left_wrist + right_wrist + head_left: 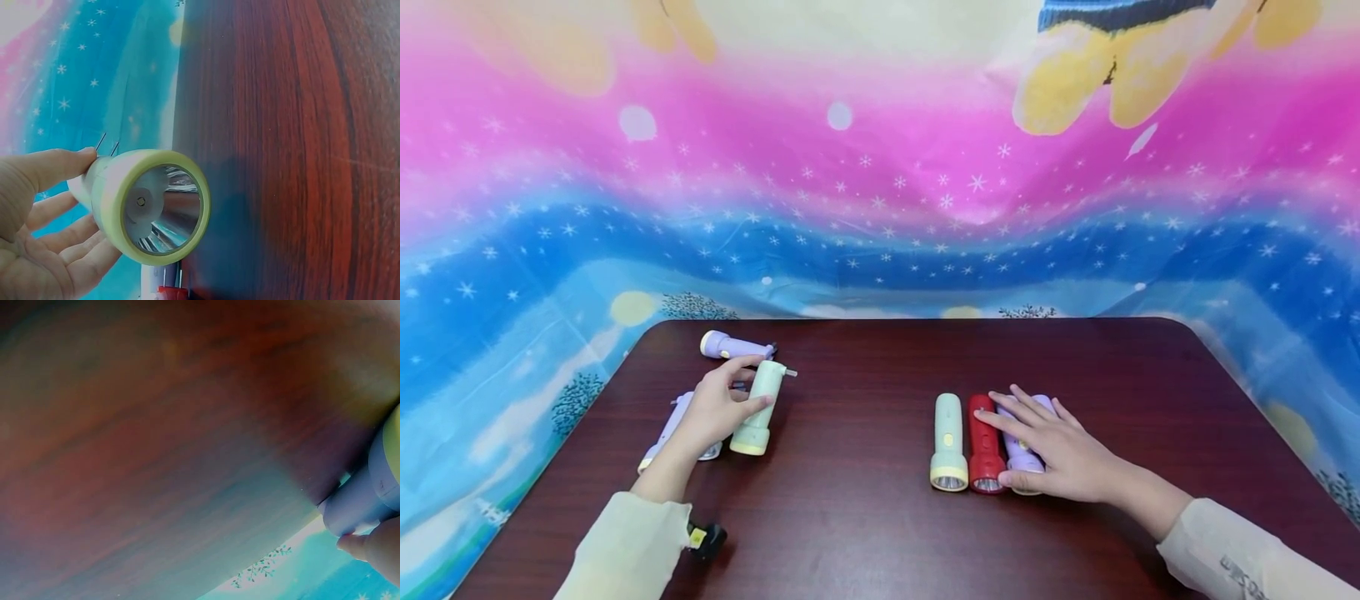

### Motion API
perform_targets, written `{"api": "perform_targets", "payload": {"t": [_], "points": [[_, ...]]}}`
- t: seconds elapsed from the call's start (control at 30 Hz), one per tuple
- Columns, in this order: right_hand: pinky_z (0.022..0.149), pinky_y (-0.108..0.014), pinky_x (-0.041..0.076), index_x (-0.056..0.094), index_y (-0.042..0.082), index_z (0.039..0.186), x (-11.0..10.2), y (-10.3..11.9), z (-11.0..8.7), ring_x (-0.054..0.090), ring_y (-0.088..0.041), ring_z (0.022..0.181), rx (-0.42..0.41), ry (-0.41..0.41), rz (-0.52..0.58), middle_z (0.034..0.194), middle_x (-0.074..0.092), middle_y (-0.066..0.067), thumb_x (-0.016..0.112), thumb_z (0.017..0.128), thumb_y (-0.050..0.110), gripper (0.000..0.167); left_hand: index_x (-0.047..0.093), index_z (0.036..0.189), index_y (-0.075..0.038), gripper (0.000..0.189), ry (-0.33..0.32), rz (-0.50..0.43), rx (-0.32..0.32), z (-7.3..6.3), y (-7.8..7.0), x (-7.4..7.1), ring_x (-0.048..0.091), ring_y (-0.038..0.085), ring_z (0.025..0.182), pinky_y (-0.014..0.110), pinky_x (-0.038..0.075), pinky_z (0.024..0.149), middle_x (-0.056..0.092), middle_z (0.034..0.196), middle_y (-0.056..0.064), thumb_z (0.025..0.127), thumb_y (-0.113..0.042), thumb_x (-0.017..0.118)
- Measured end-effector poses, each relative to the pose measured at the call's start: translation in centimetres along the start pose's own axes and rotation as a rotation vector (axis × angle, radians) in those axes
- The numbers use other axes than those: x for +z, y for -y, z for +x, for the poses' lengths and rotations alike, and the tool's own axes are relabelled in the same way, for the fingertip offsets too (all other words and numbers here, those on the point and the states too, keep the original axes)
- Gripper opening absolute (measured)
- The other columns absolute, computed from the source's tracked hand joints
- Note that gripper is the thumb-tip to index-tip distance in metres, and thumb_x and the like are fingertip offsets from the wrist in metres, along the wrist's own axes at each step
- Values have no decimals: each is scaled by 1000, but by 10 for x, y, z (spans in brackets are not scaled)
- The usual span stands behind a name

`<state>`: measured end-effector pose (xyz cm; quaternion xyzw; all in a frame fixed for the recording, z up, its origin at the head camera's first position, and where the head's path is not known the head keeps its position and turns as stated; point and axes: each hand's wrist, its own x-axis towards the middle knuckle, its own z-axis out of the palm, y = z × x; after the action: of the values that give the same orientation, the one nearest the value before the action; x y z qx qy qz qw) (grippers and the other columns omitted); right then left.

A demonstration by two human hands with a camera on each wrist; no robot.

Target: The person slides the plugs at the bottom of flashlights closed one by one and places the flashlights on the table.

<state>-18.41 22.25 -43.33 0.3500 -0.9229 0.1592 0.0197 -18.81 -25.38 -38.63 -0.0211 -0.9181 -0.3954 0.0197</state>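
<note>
My left hand [718, 408] grips a pale green flashlight [758, 417] with a yellow rim, thumb on one side and fingers round the other. Two thin metal plug prongs stick out at its tail end. In the left wrist view the lens of this flashlight [164, 209] faces the camera. Fingers spread, my right hand [1067, 454] rests over a purple flashlight [1022, 457] and hides much of it. Its fingertips reach onto a red flashlight [983, 446] alongside. Another pale green flashlight [949, 429] lies left of the red one, completing a side-by-side row.
Behind my left hand lies a purple flashlight [737, 347] on the dark wooden table [850, 467]. A second purple flashlight [662, 437] is partly covered by that wrist, with a lens [711, 452] showing beside it. A patterned cloth [880, 208] hangs along the table's back edge.
</note>
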Motion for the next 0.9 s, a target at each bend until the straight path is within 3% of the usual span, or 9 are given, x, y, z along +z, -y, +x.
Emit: {"api": "perform_targets", "payload": {"t": [0.47,0.9], "points": [[105,-78,22,38,38,152,0,1,-1,28,-41,148,4,-10,4,161,35,-5,68,84,59,77,48,145,-8,64,-54,-61,46,-5,-11,3,71,39,96,48,59,83,61,126,28,87,-6,75],[106,-77,22,39,37,152,1,0,-1,28,-41,148,0,-11,-4,160,36,-4,68,84,60,77,46,146,-8,66,-44,-99,73,-9,-26,10,72,38,95,50,59,83,59,131,27,86,-4,75]]}}
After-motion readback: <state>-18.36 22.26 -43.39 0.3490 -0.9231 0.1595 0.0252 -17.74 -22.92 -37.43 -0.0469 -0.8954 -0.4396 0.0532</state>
